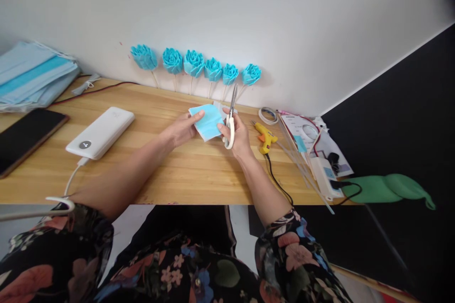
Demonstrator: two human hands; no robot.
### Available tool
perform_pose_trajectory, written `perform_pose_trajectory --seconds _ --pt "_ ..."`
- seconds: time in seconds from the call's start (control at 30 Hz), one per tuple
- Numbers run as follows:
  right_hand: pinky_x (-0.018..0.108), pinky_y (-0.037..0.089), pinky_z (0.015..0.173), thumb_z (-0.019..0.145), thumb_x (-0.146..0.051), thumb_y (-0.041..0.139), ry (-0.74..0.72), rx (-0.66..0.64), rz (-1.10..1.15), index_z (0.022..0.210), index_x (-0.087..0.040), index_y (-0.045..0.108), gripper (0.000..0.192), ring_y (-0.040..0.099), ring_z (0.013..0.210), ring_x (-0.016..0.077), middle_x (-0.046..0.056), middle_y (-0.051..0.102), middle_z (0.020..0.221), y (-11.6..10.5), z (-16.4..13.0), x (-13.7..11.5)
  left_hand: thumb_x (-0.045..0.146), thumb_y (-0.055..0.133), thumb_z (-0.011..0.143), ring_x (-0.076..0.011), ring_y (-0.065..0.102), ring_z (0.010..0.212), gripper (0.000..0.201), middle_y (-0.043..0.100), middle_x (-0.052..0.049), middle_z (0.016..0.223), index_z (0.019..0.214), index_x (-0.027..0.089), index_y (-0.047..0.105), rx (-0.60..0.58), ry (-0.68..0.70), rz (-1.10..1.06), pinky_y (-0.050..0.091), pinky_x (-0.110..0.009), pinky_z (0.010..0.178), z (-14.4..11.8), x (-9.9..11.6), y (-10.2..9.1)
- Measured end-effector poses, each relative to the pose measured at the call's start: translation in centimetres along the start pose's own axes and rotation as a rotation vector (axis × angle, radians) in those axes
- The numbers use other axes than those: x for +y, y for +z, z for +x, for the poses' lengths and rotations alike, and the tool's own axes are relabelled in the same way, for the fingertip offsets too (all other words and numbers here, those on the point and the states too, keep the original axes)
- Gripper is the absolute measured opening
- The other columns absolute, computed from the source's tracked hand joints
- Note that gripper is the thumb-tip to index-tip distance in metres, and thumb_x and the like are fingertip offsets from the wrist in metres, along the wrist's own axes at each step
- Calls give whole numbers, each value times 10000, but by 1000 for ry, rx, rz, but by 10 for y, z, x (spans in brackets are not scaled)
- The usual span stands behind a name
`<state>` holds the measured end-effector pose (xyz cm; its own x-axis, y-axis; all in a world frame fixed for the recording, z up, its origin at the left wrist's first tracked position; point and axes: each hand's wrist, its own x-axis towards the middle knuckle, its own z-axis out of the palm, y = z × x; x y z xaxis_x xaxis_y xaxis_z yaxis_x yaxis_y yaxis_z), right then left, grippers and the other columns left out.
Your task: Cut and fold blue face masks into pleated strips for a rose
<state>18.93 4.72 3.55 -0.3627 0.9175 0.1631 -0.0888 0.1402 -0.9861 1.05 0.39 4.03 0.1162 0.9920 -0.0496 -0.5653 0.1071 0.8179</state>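
Note:
My left hand (185, 129) pinches a piece of light-blue mask fabric (207, 123) by its left side, thumb on top. My right hand (238, 138) is closed on a pair of scissors (230, 132) with white handles, its metal blades pointing up and away from me. The thumb of that hand also presses on the right edge of the fabric. Some pale white material (219, 108) shows behind the fabric, partly hidden. Several blue rose-like flowers (194, 63) on thin sticks lean against the wall beyond my hands.
On the left lie a stack of blue face masks (35, 75), a dark phone (30, 137) and a white power bank (101, 132) with a cable. To the right are a yellow glue gun (265, 136), a tape roll (268, 116), clear glue sticks (302, 170) and a power strip (325, 177).

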Motion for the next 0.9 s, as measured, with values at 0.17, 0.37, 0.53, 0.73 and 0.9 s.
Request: perform_pose_trajectory --seconds 0.17,0.37,0.53,0.73,0.9 --pt "219 440 503 630 -467 868 20 -21 -7 1221 -274 594 679 451 587 66 -67 478 764 2 -1 -2 258 880 663 -304 706 1025 485 747 -138 1141 1099 135 709 203 87 70 579 -427 877 3 -1 -3" --pt "221 443 483 723 -565 774 101 3 64 1193 -265 578 591 554 620 101 -35 581 789 -2 -2 -11 218 862 657 -244 692 1018 534 738 -104 1121 1153 131 685 152 180 180 563 -345 889 4 1 -6" --pt "240 460 554 667 -533 821 77 -16 50 1132 -260 597 584 522 647 101 -41 538 796 -4 -2 -15 163 845 645 -198 682 906 852 710 -77 1122 1435 211 529 -22 121 348 555 -289 783 -6 4 2" --pt "233 404 559 632 -487 846 13 -54 -40 1083 -277 603 554 446 644 90 -43 492 809 -2 -4 -12 144 845 636 -196 674 900 964 715 -58 1087 1507 264 450 -106 66 455 534 -281 777 -7 2 4" --pt "244 415 560 638 -490 841 -53 42 -19 1073 -287 596 539 461 652 98 -38 504 818 -2 -2 -8 282 852 697 -226 698 936 525 738 -109 1128 1189 176 700 -73 -65 341 554 -327 808 -6 -3 5"
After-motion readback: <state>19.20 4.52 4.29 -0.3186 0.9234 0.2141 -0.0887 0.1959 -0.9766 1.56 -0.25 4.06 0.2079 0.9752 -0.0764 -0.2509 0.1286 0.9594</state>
